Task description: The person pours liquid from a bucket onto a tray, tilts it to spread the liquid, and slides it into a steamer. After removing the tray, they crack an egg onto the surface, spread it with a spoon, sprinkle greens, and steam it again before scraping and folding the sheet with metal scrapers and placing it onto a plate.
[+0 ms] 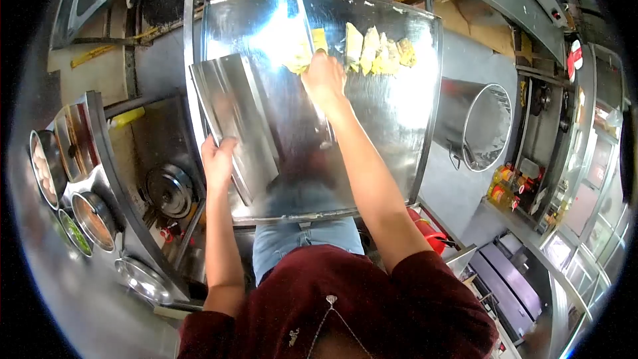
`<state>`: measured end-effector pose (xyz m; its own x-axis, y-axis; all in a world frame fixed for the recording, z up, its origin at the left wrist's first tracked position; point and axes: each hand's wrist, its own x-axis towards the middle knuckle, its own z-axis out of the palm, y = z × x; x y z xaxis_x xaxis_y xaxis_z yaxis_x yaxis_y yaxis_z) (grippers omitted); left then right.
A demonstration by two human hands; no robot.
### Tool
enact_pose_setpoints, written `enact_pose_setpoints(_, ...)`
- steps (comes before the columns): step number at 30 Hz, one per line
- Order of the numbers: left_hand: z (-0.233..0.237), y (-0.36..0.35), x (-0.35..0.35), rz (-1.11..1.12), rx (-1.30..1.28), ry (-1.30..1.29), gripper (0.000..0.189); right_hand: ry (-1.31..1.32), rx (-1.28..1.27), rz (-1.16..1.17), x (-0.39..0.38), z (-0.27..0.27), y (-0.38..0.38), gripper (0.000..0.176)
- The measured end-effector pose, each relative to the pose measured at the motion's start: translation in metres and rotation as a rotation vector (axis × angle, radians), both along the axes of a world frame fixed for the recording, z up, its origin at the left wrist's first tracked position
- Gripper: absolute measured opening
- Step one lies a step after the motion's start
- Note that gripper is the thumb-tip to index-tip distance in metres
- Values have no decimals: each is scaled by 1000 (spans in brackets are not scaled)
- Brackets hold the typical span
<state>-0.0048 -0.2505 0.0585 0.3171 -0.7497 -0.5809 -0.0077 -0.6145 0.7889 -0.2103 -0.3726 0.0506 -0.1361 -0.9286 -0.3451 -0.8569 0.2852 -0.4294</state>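
My left hand [220, 159] grips the near left edge of a long shallow metal tray [232, 113], thumb on top. The tray lies tilted over the left side of a shiny steel worktop [372, 159]. My right hand [324, 81] reaches to the far part of the worktop, fingers closed by a flat yellow piece [319, 38]. What it holds is mostly hidden by the hand. Crumpled pale-yellow food [297, 60] touches that spot on the left, partly washed out by glare. Several folded pale-yellow rolls [371, 52] lie in a row to the right.
A large metal cylinder [488, 126] stands to the right, with oil bottles [502, 189] beyond it. At left, a counter bears a bowl of eggs [45, 169], a pan of brown food [93, 221] and a dish of chopped greens [74, 231]. A red container [428, 231] sits near my right elbow.
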Motion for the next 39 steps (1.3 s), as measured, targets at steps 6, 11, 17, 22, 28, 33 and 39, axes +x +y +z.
enact_pose_setpoints(6, 3, 2, 0, 16, -35, -44, 16, 66, -20, -8, -15, -2, 6, 13)
enact_pose_setpoints(11, 4, 1, 3, 38, -78, -36, 14, 121, 23, -5, -21, 2, 10, 11)
enact_pose_setpoints(17, 3, 6, 7, -17, -46, -73, 13, 43, 55, 34, -47, -25, 3, 20)
enact_pose_setpoints(22, 15, 4, 0, -54, -1, -22, 13, 87, -91, -59, -57, -18, 7, 15)
enact_pose_setpoints(28, 3, 9, 0, 1, -26, 4, 14, -71, -98, -120, -41, 8, 4, 15)
enact_pose_setpoints(33, 7, 1, -7, -14, -20, -11, 15, -37, -76, -135, -17, -13, -18, 15)
enact_pose_setpoints(39, 14, 2, -4, -97, 96, 11, 18, 16, 55, -110, -32, -17, -6, 17)
